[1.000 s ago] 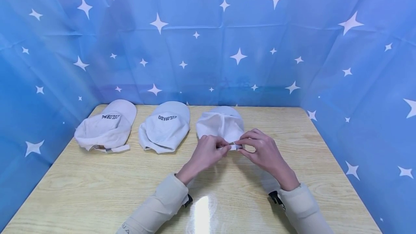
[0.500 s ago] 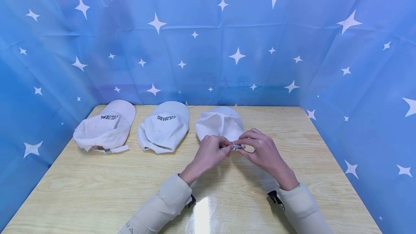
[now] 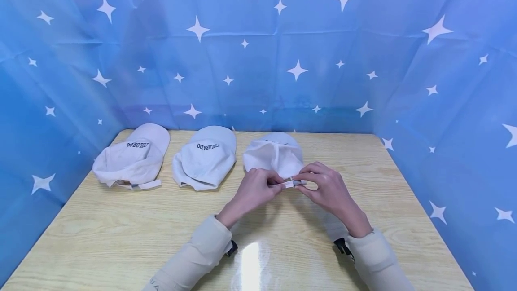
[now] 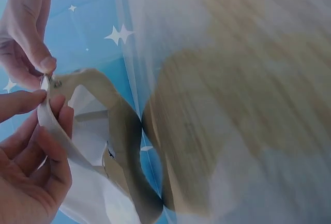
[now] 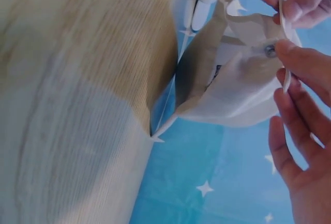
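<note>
A white cap (image 3: pixel 272 156) lies at the right of the row in the head view, its brim toward the back and its strap side toward me. My left hand (image 3: pixel 256 191) pinches the white strap (image 3: pixel 289 184) between thumb and forefinger. On the strap's right end, my right hand (image 3: pixel 325 187) pinches near a grey metal buckle (image 3: pixel 298 182). A short length of strap shows between the two sets of fingertips. The right wrist view looks into the cap's hollow inside (image 5: pixel 227 74), with a round metal piece (image 5: pixel 270 51) beside the right thumb.
Two more white caps lie left of the held one: a middle cap (image 3: pixel 203 160) and a left cap (image 3: pixel 129 158), both with dark COLORADO lettering. They rest on a pale wood table (image 3: pixel 121 237). A blue star-patterned curtain (image 3: pixel 258 71) encloses the back and sides.
The left fingertips moved right, close against the right ones, then drew back left, exposing white strap again. The right hand has barely moved. The two other caps stay in place.
</note>
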Demonstrator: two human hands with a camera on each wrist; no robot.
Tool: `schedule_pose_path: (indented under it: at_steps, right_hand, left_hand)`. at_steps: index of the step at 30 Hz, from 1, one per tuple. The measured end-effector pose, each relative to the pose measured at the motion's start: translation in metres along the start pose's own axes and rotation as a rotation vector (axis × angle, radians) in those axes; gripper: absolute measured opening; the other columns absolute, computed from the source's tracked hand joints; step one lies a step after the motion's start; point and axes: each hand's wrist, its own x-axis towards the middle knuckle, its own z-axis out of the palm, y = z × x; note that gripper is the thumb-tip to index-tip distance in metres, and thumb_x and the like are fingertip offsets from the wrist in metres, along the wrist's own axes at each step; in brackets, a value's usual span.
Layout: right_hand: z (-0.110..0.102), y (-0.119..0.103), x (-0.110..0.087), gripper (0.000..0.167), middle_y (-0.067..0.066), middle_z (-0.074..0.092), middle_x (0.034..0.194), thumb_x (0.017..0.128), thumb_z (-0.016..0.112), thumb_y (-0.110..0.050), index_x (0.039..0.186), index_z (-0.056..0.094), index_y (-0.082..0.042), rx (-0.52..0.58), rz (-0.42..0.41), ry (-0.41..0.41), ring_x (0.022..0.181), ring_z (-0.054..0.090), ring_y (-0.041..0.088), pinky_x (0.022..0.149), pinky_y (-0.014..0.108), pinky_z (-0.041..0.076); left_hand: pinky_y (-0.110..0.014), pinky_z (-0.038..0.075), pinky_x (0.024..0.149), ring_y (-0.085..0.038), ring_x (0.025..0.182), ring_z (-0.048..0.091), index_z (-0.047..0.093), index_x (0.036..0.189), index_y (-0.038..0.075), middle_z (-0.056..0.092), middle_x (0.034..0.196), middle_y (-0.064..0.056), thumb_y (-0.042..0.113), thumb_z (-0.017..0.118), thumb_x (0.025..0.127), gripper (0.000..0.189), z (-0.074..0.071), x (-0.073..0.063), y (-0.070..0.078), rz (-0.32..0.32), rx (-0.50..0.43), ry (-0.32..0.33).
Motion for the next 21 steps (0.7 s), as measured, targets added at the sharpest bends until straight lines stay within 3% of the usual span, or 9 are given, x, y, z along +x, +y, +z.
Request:
schedule_pose_path:
  at_steps: [12,21]
  right_hand:
    - [0.0022,0.0004,-0.0022,0.026,-0.002,0.075,0.093,0.071,0.095,-0.015,0.093,0.083,-0.016,0.003,-0.001,0.003,0.082,0.066,0.013,0.061,0.028,0.053]
    - [0.0022,-0.0006,-0.0016,0.026,-0.002,0.074,0.092,0.07,0.095,-0.013,0.092,0.083,-0.016,0.012,0.006,0.001,0.081,0.066,0.013,0.061,0.028,0.053]
  left_hand:
    - [-0.02,0.049,0.065,0.002,0.066,0.061,0.082,0.094,0.015,0.078,0.081,0.006,0.022,0.077,0.093,0.009,-0.0032,-0.0003,-0.0025,0.004,0.018,-0.038]
    - [-0.018,0.049,0.064,0.002,0.068,0.064,0.083,0.094,0.014,0.079,0.083,0.004,0.02,0.077,0.094,0.008,-0.0003,0.0002,-0.001,0.023,0.015,-0.018]
